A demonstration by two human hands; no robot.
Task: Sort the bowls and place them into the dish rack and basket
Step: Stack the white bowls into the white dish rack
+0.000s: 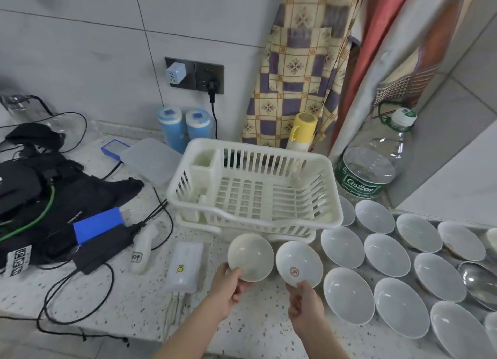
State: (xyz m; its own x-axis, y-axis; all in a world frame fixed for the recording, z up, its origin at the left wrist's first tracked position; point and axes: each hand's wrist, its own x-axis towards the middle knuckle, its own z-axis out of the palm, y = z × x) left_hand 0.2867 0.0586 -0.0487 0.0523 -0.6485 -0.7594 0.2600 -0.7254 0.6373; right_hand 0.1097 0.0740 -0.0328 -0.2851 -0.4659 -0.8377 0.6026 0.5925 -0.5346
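With 2 small bowls lifted, the left hand [228,283] pinching a cream bowl [250,257] and the right hand [305,302] a red-marked bowl [299,264] just before the empty dish rack [255,186], racking them seems next.

Rack [255,194]: open-topped, bare inside apart from its corner cup [205,162].
Right: bowls [387,253] crowd the counter.
Left: cables [80,299], charger [185,267].
Behind: bottle [373,162], flask [302,131].
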